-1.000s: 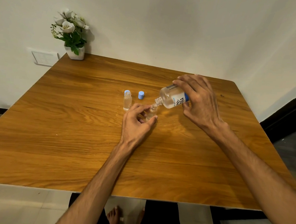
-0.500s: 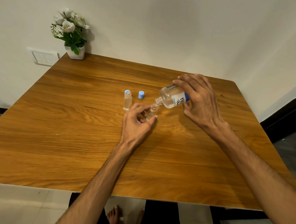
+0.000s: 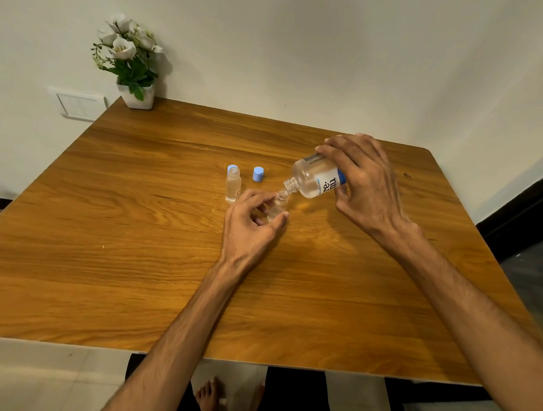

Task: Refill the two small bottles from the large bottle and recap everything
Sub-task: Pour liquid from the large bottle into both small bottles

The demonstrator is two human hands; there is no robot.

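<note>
**Large bottle tipped over the second small bottle, mouth to mouth**

The large bottle [image 3: 316,178], clear plastic with a printed label and a blue band, is held tilted by the right hand [image 3: 365,182], whose fingers are curled round its base end; its threaded neck points down and left, just above the open mouth of a small bottle [image 3: 278,205]. That small bottle stands on the wooden table [image 3: 135,228] and is pinched low on its body between thumb and fingertips of the left hand [image 3: 249,232].

The small bottle is judged very light and easily toppled, with a narrow mouth that leaves little margin for the stream; a low pinch near its base is the sensible hold, and it is being steadied so. The large bottle is judged stiff enough not to buckle, though a squeeze could send out a gush; its liquid-wet surface may be slippery. How full the held small bottle is cannot be told.

The other small bottle [image 3: 233,185] stands uncapped just left of the left hand, apparently holding clear liquid. One blue cap [image 3: 258,174] stands behind, between the bottles, and a second blue cap [image 3: 232,168] is partly hidden behind the uncapped bottle. The large bottle's own cap is not seen. A potted flower [image 3: 129,60] stands at the far left corner, well apart. The nearby open bottle could be knocked when the left hand is withdrawn.
</note>
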